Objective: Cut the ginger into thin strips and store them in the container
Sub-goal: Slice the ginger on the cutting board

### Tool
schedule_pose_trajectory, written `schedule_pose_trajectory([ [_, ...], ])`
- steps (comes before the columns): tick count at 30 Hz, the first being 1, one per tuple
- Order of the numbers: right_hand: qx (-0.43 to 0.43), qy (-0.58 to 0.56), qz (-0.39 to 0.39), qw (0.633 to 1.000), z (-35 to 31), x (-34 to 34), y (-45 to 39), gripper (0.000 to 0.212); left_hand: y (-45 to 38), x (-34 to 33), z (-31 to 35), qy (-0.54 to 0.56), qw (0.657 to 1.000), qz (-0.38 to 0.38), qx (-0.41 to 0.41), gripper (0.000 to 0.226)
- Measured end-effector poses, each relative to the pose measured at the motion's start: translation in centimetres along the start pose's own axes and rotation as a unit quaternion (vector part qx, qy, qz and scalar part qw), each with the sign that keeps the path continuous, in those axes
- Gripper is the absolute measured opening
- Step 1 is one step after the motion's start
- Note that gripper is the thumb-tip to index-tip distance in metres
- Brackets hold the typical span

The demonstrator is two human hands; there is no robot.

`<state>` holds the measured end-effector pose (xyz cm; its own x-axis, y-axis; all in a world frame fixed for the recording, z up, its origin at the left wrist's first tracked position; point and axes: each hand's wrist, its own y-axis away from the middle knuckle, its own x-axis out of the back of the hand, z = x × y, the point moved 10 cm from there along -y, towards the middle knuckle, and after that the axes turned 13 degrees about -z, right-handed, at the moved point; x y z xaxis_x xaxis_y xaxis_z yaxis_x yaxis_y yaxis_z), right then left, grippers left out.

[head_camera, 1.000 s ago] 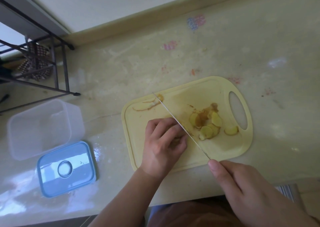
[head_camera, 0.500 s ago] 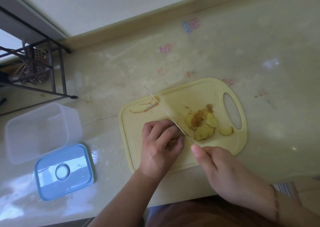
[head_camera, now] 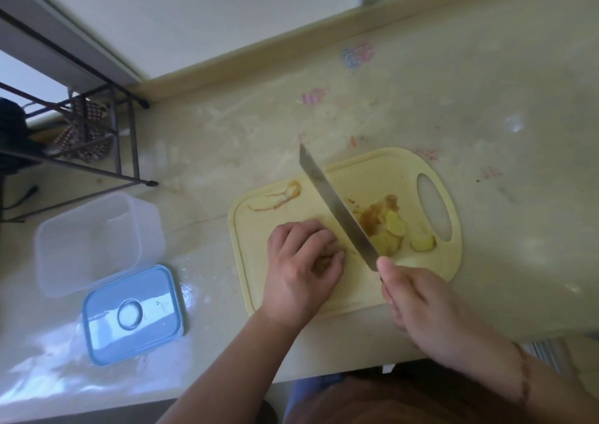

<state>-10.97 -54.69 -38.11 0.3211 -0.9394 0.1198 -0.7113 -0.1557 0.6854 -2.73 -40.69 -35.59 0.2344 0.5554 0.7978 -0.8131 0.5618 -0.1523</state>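
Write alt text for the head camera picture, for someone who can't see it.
A left hand holds ginger on a yellow cutting board while the right hand angles a knife beside cut ginger slices. An open clear container and its blue lid sit on the counter to the left.

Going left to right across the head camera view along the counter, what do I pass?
Clear container → blue lid → left hand holding down the ginger → knife → cut ginger slices → handle hole of the cutting board.
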Motion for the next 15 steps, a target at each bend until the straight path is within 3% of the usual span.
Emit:
schedule_pose_trajectory([
  [4,-0.028,-0.157,-0.095,0.983,0.6,-0.7,0.0,0.063,0.1,0.7,0.6,-0.018,1.0,0.002,0.024,0.02],
  [6,-0.024,-0.23,-0.118,0.966,0.2,-0.6,0.2,0.062,0.3,2.0,1.1,0.078,0.995,0.034,0.05,0.022],
  [8,-0.044,-0.324,-0.134,0.936,0.4,-0.4,0.8,0.062,0.1,2.5,0.8,0.214,0.968,0.054,0.122,0.026],
  [10,-0.053,-0.393,-0.165,0.903,0.2,-0.3,1.2,0.066,-0.3,1.9,0.1,0.354,0.91,0.059,0.208,0.028],
  [12,-0.045,-0.437,-0.201,0.875,-0.2,-0.4,1.4,0.07,-0.9,0.2,-0.6,0.503,0.817,0.041,0.28,0.033],
  [15,-0.034,-0.487,-0.24,0.839,-0.7,-0.7,1.5,0.065,-1.9,-3.2,0.5,0.65,0.669,-0.096,0.348,0.051],
])
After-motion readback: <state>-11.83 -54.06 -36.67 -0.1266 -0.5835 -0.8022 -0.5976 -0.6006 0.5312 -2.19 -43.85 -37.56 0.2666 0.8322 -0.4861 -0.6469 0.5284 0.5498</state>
